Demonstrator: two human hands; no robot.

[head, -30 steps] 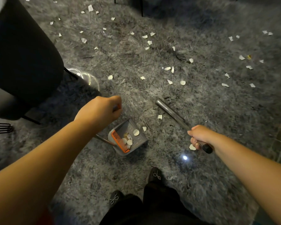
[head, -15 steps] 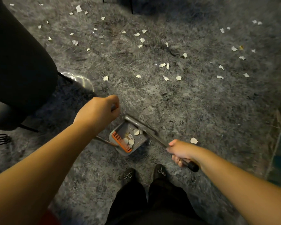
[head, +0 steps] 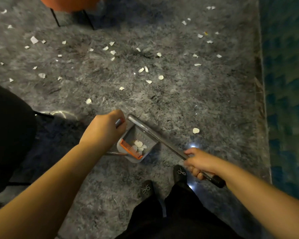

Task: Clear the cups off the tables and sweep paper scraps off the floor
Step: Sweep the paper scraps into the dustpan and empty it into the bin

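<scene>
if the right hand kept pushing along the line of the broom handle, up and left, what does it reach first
Most likely the grey dustpan with the orange comb edge: the metal broom handle held by the right hand runs straight across its open mouth. Beyond it sits the left hand. Depth is hard to judge.

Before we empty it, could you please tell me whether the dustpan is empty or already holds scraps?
Not empty: the grey dustpan holds a small cluster of white paper scraps beside its orange comb, well short of full.
</scene>
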